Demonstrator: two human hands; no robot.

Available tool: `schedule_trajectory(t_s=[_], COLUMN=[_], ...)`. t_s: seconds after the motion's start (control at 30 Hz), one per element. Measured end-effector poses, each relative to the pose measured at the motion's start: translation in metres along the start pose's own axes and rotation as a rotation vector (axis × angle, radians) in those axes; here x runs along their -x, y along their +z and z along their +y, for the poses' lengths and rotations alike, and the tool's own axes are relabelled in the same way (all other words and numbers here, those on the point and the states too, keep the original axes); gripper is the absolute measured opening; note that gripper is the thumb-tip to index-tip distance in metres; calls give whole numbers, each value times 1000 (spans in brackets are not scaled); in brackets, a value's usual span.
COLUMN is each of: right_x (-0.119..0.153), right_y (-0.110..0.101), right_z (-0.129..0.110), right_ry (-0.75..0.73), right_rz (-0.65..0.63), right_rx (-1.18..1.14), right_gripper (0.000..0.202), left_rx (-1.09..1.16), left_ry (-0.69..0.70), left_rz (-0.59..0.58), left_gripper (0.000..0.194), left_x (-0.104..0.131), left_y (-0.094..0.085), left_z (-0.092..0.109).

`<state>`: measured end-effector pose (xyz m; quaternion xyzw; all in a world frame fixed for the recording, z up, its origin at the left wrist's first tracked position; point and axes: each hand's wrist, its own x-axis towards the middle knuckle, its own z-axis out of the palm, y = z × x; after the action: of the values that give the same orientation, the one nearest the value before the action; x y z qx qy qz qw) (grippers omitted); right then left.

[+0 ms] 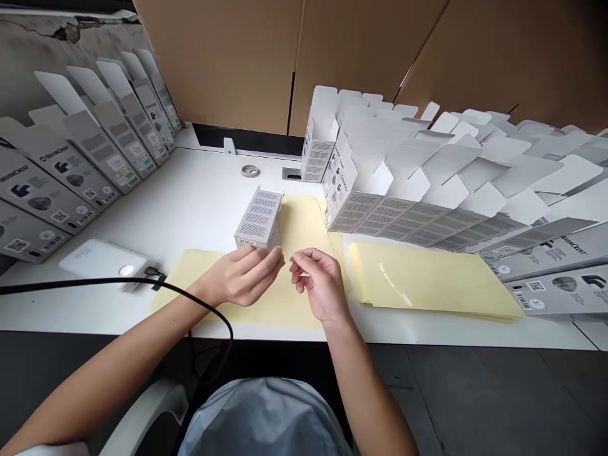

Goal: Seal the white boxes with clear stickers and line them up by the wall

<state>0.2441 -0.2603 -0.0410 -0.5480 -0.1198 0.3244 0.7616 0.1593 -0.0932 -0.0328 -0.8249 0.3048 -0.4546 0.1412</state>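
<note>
A small printed carton (260, 218) lies on a yellow sheet (304, 221) in front of me, its text panel facing up. My left hand (247, 275) is just at its near end, thumb and fingers pinched together; whether it touches the carton I cannot tell. To the right, my right hand (319, 282) hovers over the same sheet with thumb and forefinger pinched and the other fingers curled. The two sets of fingertips face each other across a narrow gap. Anything between them is too small or clear to make out.
Rows of open-topped cartons stand at the right (403, 196) and left (109, 139). Yellow glossy sheets (427, 278) lie right of centre. A white power bank (104, 261) with a plugged cable is at left; a black cable (118, 280) crosses my left forearm. A tape roll (249, 171) lies behind.
</note>
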Motion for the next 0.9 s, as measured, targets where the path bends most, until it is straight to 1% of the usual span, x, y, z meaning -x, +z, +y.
schedule_trajectory(t_s=[0.1, 0.17, 0.23, 0.3, 0.37, 0.4, 0.43, 0.47, 0.5, 0.53, 0.6, 0.73, 0.8, 0.9], right_x=[0, -1, -4, -7, -11, -13, -15, -18, -20, -23, -29, -42, -48, -53], right_y=[0, -1, -4, -7, -8, -9, -8, -8, -7, -7, -6, -6, -7, -9], right_z=[2, 3, 4, 4, 3, 1, 0, -1, -2, -3, -5, -5, -3, 4], right_ry=[4, -5, -24, -52, -71, -73, -70, -67, -65, -65, -70, -88, -108, -122], right_rz=[-29, -39, -36, -32, -37, -41, -44, -48, -55, -64, -85, -95, -71, -4], right_rx=[49, 80, 102, 114, 123, 130, 137, 144, 148, 153, 164, 199, 190, 111], right_gripper=[18, 17, 17, 18, 18, 18, 19, 19, 19, 20, 23, 29, 29, 27], left_rx=[37, 104, 170, 202, 252, 304, 373, 452, 521, 569, 607, 659, 695, 719], left_ry=[22, -14, -125, -333, -557, -638, -689, -712, -719, -723, -741, -801, -835, -875], left_rz=[-18, -44, -73, -128, -247, -328, -412, -484, -531, -551, -523, -398, -356, -301], left_gripper=[12, 18, 31, 44, 55, 59, 61, 60, 58, 55, 51, 54, 55, 55], left_x=[6, 14, 26, 40, 53, 58, 61, 64, 65, 64, 60, 47, 43, 39], left_y=[-4, -5, -5, -2, 2, 5, 8, 11, 14, 18, 27, 45, 53, 62], left_z=[2, 2, -2, -12, -27, -35, -42, -47, -51, -52, -48, -31, -25, -21])
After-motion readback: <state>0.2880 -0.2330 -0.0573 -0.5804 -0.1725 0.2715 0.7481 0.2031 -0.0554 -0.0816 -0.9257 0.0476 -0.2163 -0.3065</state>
